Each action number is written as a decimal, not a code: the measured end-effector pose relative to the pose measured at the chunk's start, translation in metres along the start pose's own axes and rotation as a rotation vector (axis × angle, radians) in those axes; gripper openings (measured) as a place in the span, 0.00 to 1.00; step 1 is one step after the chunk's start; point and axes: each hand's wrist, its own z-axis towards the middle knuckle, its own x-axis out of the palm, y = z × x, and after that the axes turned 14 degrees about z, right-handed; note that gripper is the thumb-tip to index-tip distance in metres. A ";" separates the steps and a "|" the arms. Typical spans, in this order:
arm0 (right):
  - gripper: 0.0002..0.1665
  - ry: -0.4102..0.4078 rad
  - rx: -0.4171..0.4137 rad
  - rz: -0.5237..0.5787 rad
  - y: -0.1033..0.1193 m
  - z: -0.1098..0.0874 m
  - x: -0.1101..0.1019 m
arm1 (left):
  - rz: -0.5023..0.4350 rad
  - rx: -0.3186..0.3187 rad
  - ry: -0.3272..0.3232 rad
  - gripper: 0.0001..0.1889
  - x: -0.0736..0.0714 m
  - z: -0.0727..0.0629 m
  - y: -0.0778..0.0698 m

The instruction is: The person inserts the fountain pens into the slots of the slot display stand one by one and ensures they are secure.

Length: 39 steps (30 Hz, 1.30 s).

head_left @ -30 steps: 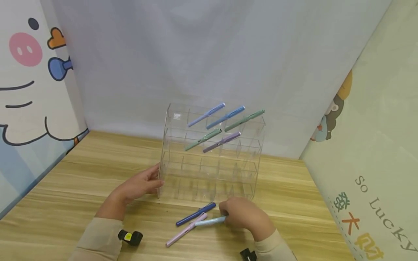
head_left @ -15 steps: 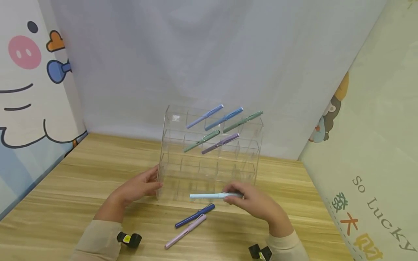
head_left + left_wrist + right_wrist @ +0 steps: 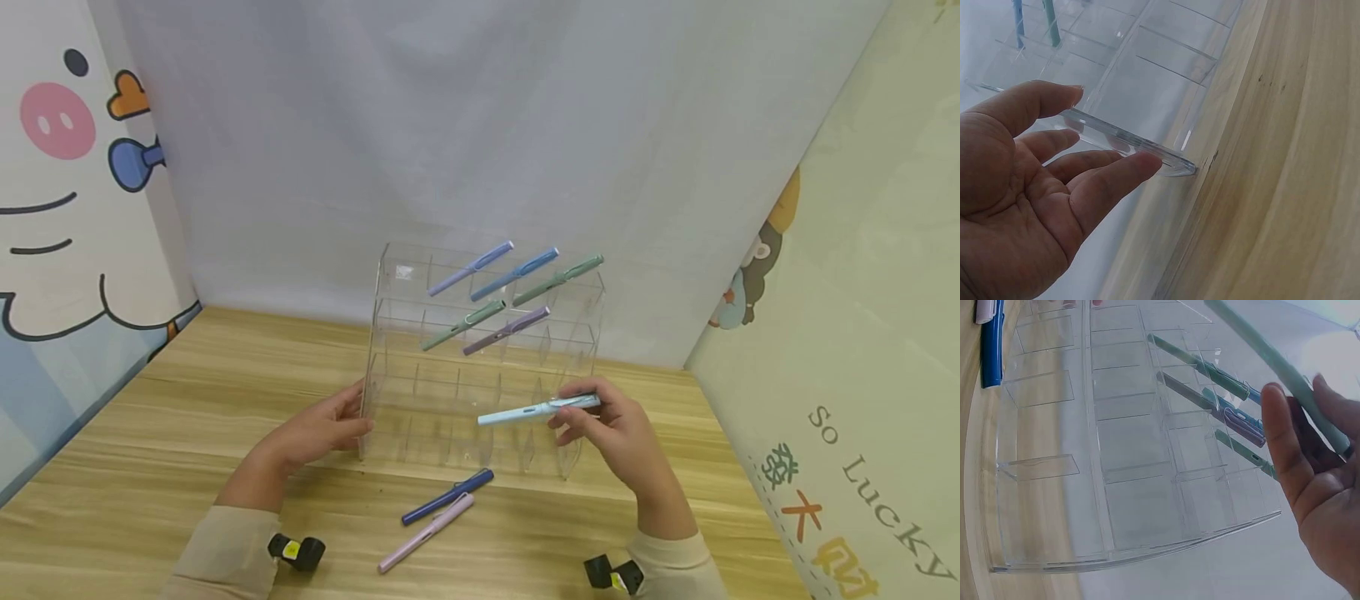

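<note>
A clear acrylic pen rack [image 3: 477,392] with tiered compartments stands on the table. My left hand [image 3: 318,432] holds its left side panel, with thumb and fingers at the panel's edge in the left wrist view. My right hand [image 3: 607,429] pinches a light blue pen [image 3: 517,414] by its capped end, in front of the rack's lower right. Periwinkle [image 3: 471,268], blue [image 3: 515,274] and green [image 3: 558,280] pens lean in the top tier. Below them lean a lighter green pen [image 3: 464,325] and a purple pen [image 3: 506,331].
A dark blue pen [image 3: 447,497] and a pink pen [image 3: 426,533] lie on the wooden table [image 3: 345,550] before the rack, close together. A pale curtain [image 3: 480,125] hangs behind. Printed panels flank the table left [image 3: 82,225] and right [image 3: 817,358].
My right hand has picked the light blue pen up off the table and carried it up and to the right. My left hand stays at the rack's side.
</note>
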 end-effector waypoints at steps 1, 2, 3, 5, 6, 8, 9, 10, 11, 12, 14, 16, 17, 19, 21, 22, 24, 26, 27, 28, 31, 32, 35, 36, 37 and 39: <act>0.12 -0.022 -0.009 0.022 0.000 0.000 0.000 | 0.002 0.002 -0.002 0.40 0.000 0.000 0.001; 0.13 -0.046 -0.015 0.045 -0.001 0.000 -0.001 | 0.002 0.003 -0.002 0.40 0.000 0.000 0.001; 0.12 -0.073 -0.017 0.068 -0.001 0.001 -0.001 | 0.002 0.004 -0.002 0.40 0.000 0.000 0.001; 0.13 -0.126 -0.020 0.112 -0.002 0.001 -0.002 | -0.001 0.006 0.000 0.40 0.000 0.000 0.002; 0.13 -0.156 -0.020 0.128 -0.002 0.001 -0.003 | -0.002 0.006 0.002 0.40 -0.001 0.000 0.002; 0.14 -0.212 -0.030 0.144 -0.002 0.002 -0.005 | 0.000 0.005 0.006 0.41 -0.001 0.001 0.001; 0.15 -0.240 -0.037 0.148 -0.002 0.003 -0.007 | 0.001 0.005 0.006 0.41 -0.002 0.001 0.000; 0.16 -0.268 -0.045 0.150 -0.001 0.003 -0.009 | 0.003 0.006 0.006 0.41 -0.002 0.002 0.000; 0.16 -0.298 -0.052 0.155 -0.001 0.003 -0.010 | 0.008 0.008 0.006 0.41 -0.002 0.003 -0.001; 0.18 -0.322 -0.060 0.160 0.000 0.003 -0.012 | 0.011 0.010 0.007 0.42 -0.002 0.003 -0.002; 0.20 -0.363 -0.073 0.177 0.000 0.004 -0.016 | 0.018 0.014 0.004 0.43 -0.002 0.005 -0.003; 0.22 -0.397 -0.077 0.201 0.001 0.006 -0.020 | 0.026 0.011 0.007 0.43 -0.002 0.005 -0.004; 0.23 -0.409 -0.076 0.214 0.001 0.007 -0.022 | 0.027 0.007 0.008 0.43 -0.002 0.005 -0.004; 0.25 -0.423 -0.076 0.234 0.002 0.012 -0.026 | 0.026 -0.001 0.008 0.43 -0.001 0.004 -0.003; 0.27 -0.439 -0.080 0.246 0.003 0.020 -0.031 | 0.023 -0.009 0.007 0.43 -0.001 0.003 -0.001; 0.28 -0.445 -0.085 0.245 0.004 0.024 -0.033 | 0.021 -0.013 0.006 0.44 -0.001 0.002 0.000; 0.29 -0.456 -0.098 0.238 0.007 0.033 -0.037 | 0.020 -0.018 0.005 0.44 -0.001 0.001 0.001; 0.30 -0.463 -0.115 0.218 0.011 0.043 -0.042 | 0.023 -0.023 0.003 0.45 -0.001 0.001 0.002; 0.29 -0.462 -0.124 0.207 0.012 0.048 -0.044 | 0.025 -0.023 0.002 0.45 -0.001 0.001 0.002; 0.29 -0.459 -0.131 0.191 0.014 0.052 -0.045 | 0.025 -0.023 0.002 0.45 -0.001 0.000 0.002; 0.27 -0.449 -0.143 0.156 0.018 0.065 -0.050 | 0.020 -0.022 0.003 0.45 -0.001 0.000 0.002; 0.26 -0.447 -0.147 0.145 0.019 0.069 -0.051 | 0.019 -0.021 0.004 0.45 -0.001 0.000 0.002; 0.25 -0.446 -0.168 0.135 0.022 0.079 -0.053 | 0.013 -0.019 0.005 0.44 -0.001 0.000 0.001; 0.24 -0.447 -0.178 0.137 0.022 0.083 -0.053 | 0.011 -0.017 0.006 0.43 0.000 0.000 0.001; 0.24 -0.451 -0.191 0.138 0.022 0.086 -0.054 | 0.012 -0.018 0.004 0.43 0.000 0.000 0.001; 0.24 -0.462 -0.213 0.145 0.020 0.091 -0.054 | 0.010 -0.017 0.000 0.42 0.000 0.001 0.000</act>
